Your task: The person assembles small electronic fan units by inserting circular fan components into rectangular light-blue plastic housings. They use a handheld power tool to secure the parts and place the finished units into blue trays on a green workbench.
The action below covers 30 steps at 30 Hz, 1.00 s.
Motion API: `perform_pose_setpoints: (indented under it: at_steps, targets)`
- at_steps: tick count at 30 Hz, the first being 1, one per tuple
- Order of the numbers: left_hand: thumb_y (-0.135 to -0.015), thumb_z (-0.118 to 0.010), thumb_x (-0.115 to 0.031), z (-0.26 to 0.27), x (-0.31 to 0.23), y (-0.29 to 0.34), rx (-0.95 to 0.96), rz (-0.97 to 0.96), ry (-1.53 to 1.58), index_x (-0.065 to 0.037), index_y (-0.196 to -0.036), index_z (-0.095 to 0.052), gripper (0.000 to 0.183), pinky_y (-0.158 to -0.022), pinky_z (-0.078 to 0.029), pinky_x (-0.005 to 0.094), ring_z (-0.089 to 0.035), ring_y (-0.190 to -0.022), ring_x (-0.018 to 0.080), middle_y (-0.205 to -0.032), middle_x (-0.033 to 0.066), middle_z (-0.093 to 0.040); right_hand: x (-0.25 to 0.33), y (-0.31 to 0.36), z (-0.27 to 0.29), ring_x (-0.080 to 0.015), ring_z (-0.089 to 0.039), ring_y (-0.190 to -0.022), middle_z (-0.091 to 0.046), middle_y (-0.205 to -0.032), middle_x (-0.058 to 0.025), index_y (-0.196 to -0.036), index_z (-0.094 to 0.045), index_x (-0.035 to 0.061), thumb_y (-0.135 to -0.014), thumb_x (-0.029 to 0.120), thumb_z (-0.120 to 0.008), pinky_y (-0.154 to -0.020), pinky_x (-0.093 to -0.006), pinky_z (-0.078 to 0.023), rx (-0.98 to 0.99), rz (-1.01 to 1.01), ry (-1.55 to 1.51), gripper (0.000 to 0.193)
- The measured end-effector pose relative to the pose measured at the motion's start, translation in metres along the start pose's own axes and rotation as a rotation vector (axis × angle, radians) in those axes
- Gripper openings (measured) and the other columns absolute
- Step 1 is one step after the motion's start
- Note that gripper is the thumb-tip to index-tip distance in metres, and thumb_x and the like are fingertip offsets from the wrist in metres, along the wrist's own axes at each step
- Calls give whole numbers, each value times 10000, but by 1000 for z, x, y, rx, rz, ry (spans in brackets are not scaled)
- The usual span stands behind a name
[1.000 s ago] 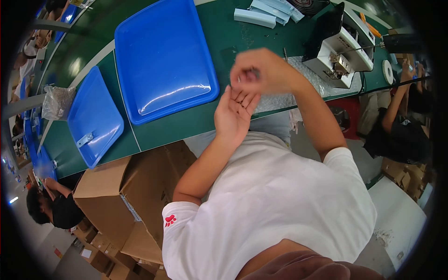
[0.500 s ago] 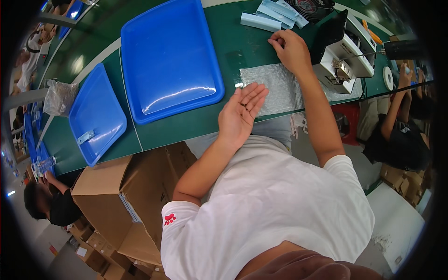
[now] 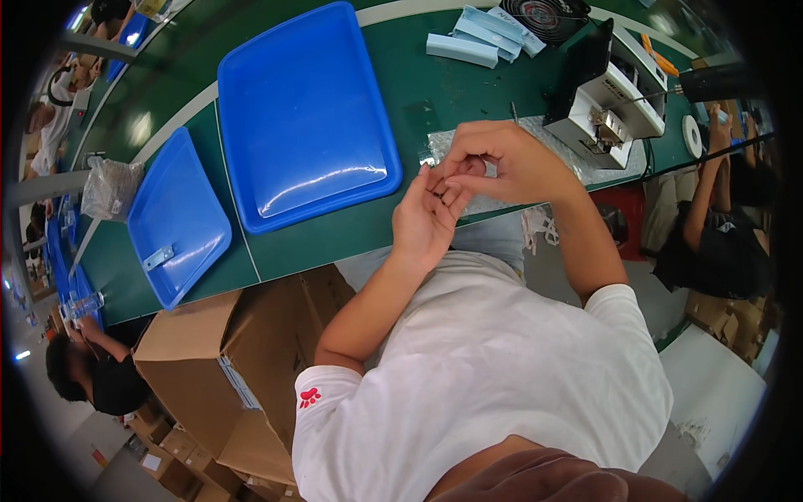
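My left hand is held palm up and slightly cupped in front of the bench, its fingers loosely extended. Tiny dark bits appear to lie on its fingers, too small to name. Right above it, my right hand bends down with thumb and forefinger pinched at the left fingertips. Whatever the pinch holds, if anything, is hidden. Beneath both hands lies a bubble-wrap sheet, at the bench's near edge. A thin metal piece lies beyond the right hand.
A big blue tray and a smaller blue tray with a metal bracket occupy the left. Light-blue packets, a round black fan and a white-and-black machine stand on the right. An open cardboard box is below.
My right hand has come back from beside the light-blue packets to my left palm. My left hand has stayed nearly in place, its fingers curling slightly.
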<state>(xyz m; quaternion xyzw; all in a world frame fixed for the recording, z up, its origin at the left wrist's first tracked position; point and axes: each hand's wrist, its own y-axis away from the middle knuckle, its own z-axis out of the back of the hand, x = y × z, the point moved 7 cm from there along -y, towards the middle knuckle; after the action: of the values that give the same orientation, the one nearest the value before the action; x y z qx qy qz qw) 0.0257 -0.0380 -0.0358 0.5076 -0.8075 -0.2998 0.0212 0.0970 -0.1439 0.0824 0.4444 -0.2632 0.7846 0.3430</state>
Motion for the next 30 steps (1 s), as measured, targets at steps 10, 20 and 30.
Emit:
perform_pose_setpoints:
  at_steps: [10,20,30]
  targets:
    - [-1100,-430,-253,-7,-3,3,73,25,10,126,-1312,-509,441,-1135,-483,359,-523,-1352,345,-1378,257,-551,-88,-14,69,-362,-664,-928,-673,-1011,-146,-1069,-655,54,-876,111,-697,-812,-438,-540,-536,-305,977,205]
    - [-1098,-443,-263,-5,-2,7,93,24,-17,112,-1306,-524,436,-1116,-496,353,-538,-1336,337,-1356,243,-568,-110,-16,73,-389,-686,-882,-698,-921,-187,-886,-708,44,-856,110,-608,-814,-490,-549,-577,-355,934,123]
    - [-1093,-440,-256,-6,-2,9,86,18,-9,109,-1306,-525,431,-1127,-477,373,-532,-1342,333,-1363,238,-567,-64,-8,73,-307,-722,-841,-732,-928,-165,-959,-752,62,-800,111,-697,-771,-387,-578,-530,-329,604,176]
